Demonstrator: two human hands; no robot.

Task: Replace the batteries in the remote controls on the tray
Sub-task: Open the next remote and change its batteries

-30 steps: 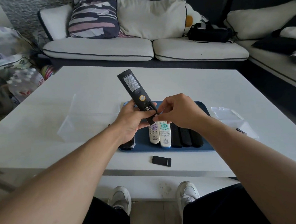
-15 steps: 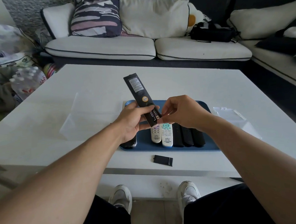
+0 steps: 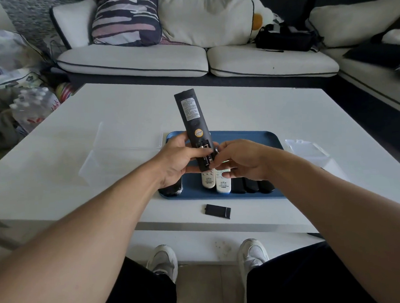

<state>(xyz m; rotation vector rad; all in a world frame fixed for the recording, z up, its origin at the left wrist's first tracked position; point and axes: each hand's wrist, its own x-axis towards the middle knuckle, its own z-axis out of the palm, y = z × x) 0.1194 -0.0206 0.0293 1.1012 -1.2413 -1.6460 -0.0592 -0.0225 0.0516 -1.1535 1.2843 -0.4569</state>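
Your left hand [image 3: 176, 159] is wrapped around the lower end of the black remote [image 3: 194, 126], holding it back side up above the blue tray [image 3: 258, 139], its top end pointing away from you toward the sofa [image 3: 143, 57]. The battery compartment [image 3: 206, 151] lies open just beside your left thumb. Your right hand [image 3: 239, 159] comes in from the right, and its fingertips [image 3: 214, 165] pinch at the near end of that compartment; you cannot tell whether a battery sits between them. On the tray under your hands lie two white remotes [image 3: 215, 181] side by side, with dark remotes [image 3: 251, 185] to their right and another [image 3: 172, 188] at the left edge. The black battery cover [image 3: 218, 211] rests on the white surface [image 3: 127, 113], near the tray's front edge but apart from it.
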